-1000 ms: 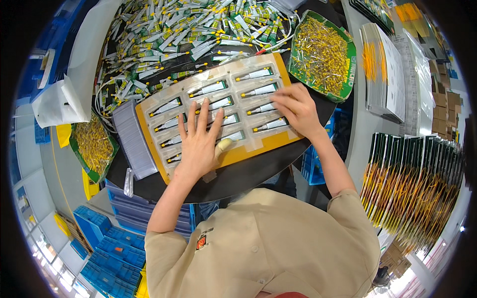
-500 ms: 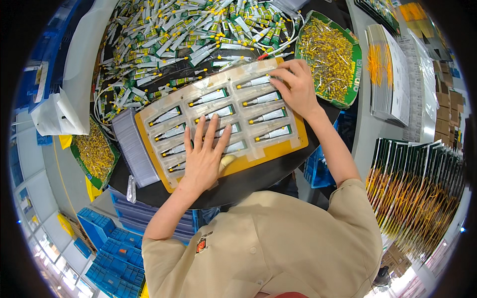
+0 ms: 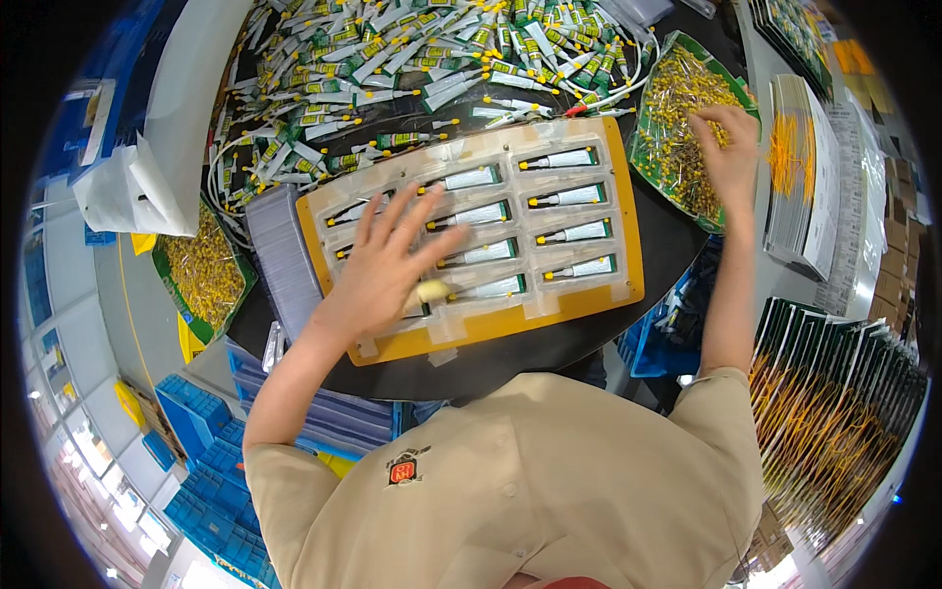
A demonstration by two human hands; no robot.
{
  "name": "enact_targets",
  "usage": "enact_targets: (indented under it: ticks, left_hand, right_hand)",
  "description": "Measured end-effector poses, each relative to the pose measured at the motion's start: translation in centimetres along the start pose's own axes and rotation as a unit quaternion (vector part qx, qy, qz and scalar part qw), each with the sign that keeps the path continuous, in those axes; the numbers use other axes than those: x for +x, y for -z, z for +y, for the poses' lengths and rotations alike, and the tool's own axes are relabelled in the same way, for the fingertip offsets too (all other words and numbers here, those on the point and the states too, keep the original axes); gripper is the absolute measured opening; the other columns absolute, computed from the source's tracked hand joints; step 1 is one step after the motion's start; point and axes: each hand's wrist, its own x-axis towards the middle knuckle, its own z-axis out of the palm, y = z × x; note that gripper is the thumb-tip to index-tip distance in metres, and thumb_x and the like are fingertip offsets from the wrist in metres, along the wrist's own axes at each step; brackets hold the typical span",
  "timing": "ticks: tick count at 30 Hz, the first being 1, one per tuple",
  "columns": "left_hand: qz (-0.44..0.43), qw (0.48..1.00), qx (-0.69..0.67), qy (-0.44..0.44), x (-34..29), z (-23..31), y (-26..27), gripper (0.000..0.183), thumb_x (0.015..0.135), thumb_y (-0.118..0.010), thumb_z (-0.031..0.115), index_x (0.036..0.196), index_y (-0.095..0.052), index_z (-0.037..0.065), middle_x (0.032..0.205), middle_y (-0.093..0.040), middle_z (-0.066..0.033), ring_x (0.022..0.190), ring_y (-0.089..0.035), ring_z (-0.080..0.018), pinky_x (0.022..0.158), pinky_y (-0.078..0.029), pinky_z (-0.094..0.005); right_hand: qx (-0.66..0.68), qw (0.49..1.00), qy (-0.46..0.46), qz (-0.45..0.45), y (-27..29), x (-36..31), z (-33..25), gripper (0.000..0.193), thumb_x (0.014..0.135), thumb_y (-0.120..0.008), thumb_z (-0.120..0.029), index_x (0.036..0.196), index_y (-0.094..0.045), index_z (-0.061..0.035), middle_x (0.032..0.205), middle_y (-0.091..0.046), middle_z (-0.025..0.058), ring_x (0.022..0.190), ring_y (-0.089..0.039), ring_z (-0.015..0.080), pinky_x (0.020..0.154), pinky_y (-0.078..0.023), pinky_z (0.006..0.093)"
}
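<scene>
A clear plastic blister tray (image 3: 525,221) on a yellow board (image 3: 491,329) holds rows of small white-and-green tubes (image 3: 574,193) with yellow-tipped black nozzles, one per pocket. My left hand (image 3: 383,255) is spread open over the tray's left part, hiding some pockets. A pale yellow finger cot (image 3: 433,291) covers its thumb tip. My right hand (image 3: 731,157) is over a green carton (image 3: 655,172) full of small yellow-headed pieces with thin stems (image 3: 677,103). Its fingers are bent and look apart from the thumb, with nothing visible between them.
A large heap of similar tubes (image 3: 392,69) covers the far table. Stacked clear blister sheets (image 3: 275,245) stand left of the board, beside another carton of yellow-headed pieces (image 3: 201,265). Printed cards (image 3: 795,177) and hanging orange-corded packs (image 3: 834,412) are at the right; blue crates (image 3: 211,491) lie lower left.
My right hand has left the tray's upper right corner and moved right to the green carton. My left hand has shifted left and up across the tray, its fingers spreading.
</scene>
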Motion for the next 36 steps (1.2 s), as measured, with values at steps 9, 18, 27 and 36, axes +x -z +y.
enact_targets:
  ticks: [9, 18, 27, 36]
  left_hand:
    - [0.070, 0.984, 0.058, 0.153, -3.8, -1.6, -1.5, 0.054, 0.094, -0.052, 0.037, 0.141, -0.044, 0.014, 0.153, -0.026, -0.0135, 0.141, -0.018, -0.0394, 0.114, -0.011, -0.0560]
    - [0.248, 0.952, 0.010, 0.178, -6.8, -1.5, -2.0, 0.048, 0.097, -0.047, 0.037, 0.136, -0.049, 0.009, 0.149, -0.031, -0.0198, 0.138, -0.022, -0.0425, 0.112, -0.016, -0.0533]
    - [0.363, 0.890, -0.061, 0.269, -14.3, -2.6, -2.5, 0.036, 0.096, -0.046, 0.014, 0.130, -0.056, 0.012, 0.143, -0.041, -0.0180, 0.132, -0.036, -0.0389, 0.110, -0.028, -0.0452]
    - [0.300, 0.925, -0.059, 0.224, -4.6, -2.1, -0.5, 0.044, 0.096, -0.047, 0.025, 0.140, -0.046, 0.015, 0.147, -0.036, -0.0205, 0.136, -0.032, -0.0392, 0.111, -0.025, -0.0512]
  right_hand:
    - [-0.503, 0.773, -0.376, -0.089, 13.9, -9.3, 18.3, 0.058, 0.086, -0.056, -0.058, 0.118, -0.065, -0.0097, 0.110, -0.068, 0.0151, 0.101, -0.063, 0.0286, 0.093, -0.044, 0.0396]
    - [-0.315, 0.862, -0.356, -0.175, 17.4, -10.1, 28.8, 0.038, 0.086, -0.060, -0.031, 0.115, -0.067, -0.0069, 0.103, -0.068, 0.0201, 0.100, -0.064, 0.0355, 0.090, -0.047, 0.0375]
    - [0.057, 0.976, -0.072, 0.196, 13.5, -11.6, -2.4, 0.058, 0.079, -0.034, 0.015, 0.122, -0.065, -0.0066, 0.132, -0.058, 0.0146, 0.127, -0.051, 0.0254, 0.109, -0.036, 0.0365]
    - [0.099, 0.976, 0.171, -0.092, 4.2, -20.4, -18.4, 0.043, 0.076, -0.059, -0.001, 0.110, -0.072, -0.0243, 0.129, -0.059, 0.0047, 0.121, -0.050, 0.0315, 0.110, -0.027, 0.0575]
